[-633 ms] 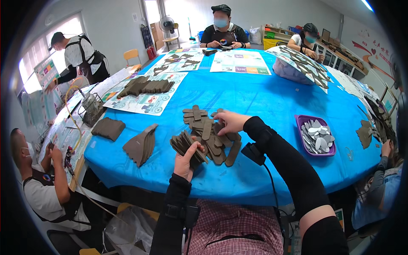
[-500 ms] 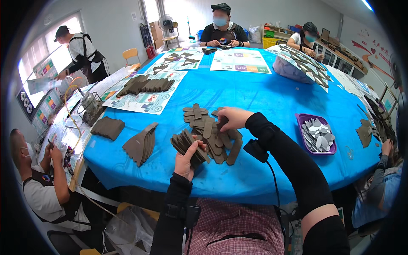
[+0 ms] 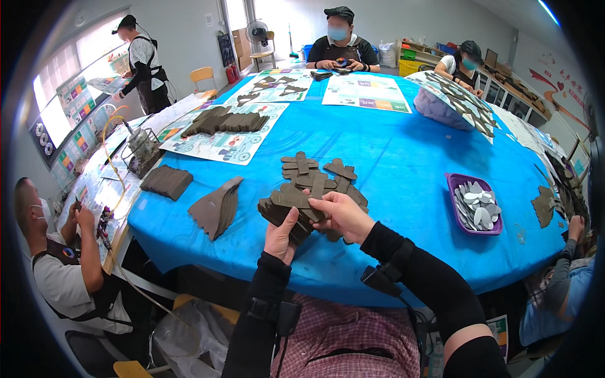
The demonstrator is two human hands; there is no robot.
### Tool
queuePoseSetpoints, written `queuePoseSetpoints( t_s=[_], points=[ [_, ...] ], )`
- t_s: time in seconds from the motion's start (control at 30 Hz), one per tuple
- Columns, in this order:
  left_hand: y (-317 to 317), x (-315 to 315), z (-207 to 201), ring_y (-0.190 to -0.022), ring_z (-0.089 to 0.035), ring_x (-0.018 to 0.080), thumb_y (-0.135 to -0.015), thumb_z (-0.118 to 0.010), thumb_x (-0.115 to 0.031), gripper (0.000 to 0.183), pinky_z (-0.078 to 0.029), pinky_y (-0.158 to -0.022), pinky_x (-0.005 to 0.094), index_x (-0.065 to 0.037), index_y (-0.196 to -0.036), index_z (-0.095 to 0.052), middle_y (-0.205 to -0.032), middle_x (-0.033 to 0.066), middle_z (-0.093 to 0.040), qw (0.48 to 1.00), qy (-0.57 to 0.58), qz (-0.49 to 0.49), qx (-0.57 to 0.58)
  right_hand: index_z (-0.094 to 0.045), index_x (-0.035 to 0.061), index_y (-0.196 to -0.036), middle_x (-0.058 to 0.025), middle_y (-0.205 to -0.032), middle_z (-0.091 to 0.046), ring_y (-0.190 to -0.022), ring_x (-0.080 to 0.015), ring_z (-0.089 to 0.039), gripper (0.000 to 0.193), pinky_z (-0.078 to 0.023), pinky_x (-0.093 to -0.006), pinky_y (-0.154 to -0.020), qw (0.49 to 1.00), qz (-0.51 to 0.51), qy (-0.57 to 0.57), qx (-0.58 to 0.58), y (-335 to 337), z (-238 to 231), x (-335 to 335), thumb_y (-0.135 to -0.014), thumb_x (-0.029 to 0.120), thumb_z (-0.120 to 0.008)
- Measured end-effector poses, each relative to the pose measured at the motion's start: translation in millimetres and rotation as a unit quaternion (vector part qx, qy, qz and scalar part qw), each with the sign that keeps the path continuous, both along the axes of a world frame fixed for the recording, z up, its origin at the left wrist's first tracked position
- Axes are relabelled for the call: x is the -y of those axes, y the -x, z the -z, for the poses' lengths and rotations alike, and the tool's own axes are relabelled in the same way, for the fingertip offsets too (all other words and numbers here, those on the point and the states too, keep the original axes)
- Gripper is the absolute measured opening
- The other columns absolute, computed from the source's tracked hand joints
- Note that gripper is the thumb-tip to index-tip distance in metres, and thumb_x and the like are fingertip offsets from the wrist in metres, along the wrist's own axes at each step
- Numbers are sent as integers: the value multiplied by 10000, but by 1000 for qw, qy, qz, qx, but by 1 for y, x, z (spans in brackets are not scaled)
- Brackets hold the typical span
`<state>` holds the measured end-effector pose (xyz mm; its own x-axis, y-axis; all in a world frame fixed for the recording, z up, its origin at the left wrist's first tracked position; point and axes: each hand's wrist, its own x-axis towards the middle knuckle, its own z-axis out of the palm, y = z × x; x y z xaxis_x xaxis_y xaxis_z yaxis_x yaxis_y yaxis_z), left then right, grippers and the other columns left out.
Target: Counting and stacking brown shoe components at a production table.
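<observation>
My left hand (image 3: 280, 238) is wrapped round a thick stack of dark brown strips (image 3: 277, 215) with rounded ends. My right hand (image 3: 343, 215) pinches a single brown strip (image 3: 291, 200) and lays it against the top of that stack. Behind both hands a loose pile of similar strips (image 3: 302, 165) lies crisscross on the blue cloth. To the left a fanned stack of wide, scallop-edged brown pieces (image 3: 216, 209) stands near a neat block of brown pieces (image 3: 167, 183).
A purple tray (image 3: 449, 183) of white oval pieces stands at the right. Printed sheets (image 3: 246, 150) bearing brown pieces lie on the far side of the blue-covered table (image 3: 378, 148). Co-workers sit or stand around it. A metal pot (image 3: 142, 146) with a hose stands at left.
My right hand has come back from the loose pile to the left hand's stack, bringing a strip. The left hand still grips the stack. The whole view has shifted slightly.
</observation>
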<state>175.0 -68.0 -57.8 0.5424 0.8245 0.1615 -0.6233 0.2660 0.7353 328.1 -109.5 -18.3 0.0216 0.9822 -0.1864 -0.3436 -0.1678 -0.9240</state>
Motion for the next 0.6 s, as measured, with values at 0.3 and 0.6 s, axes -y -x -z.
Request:
queuePoseSetpoints(
  t_s=[0.3, 0.6],
  points=[
    [4, -3, 3, -1110, -527, 231, -874, -616, -201, 427, -456, -918, 408, -84, -1249, -449, -1158, 101, -550, 993, 102, -39, 37, -592, 30, -803, -140, -789, -615, -768, -323, -589, 361, -448, -417, -672, 834, 52, -155, 527, -25, -14, -3, -923, 334, -440],
    [4, -6, 8, -1086, -533, 228, -847, -622, -97, 327, -436, -961, 422, -81, -1145, -489, -1086, 76, -564, 985, 132, -24, 107, -598, 40, -817, -81, -820, -602, -809, -261, -572, 224, -447, -368, -763, 622, 75, -369, 687, -36, 19, -32, -792, 260, -629]
  ],
)
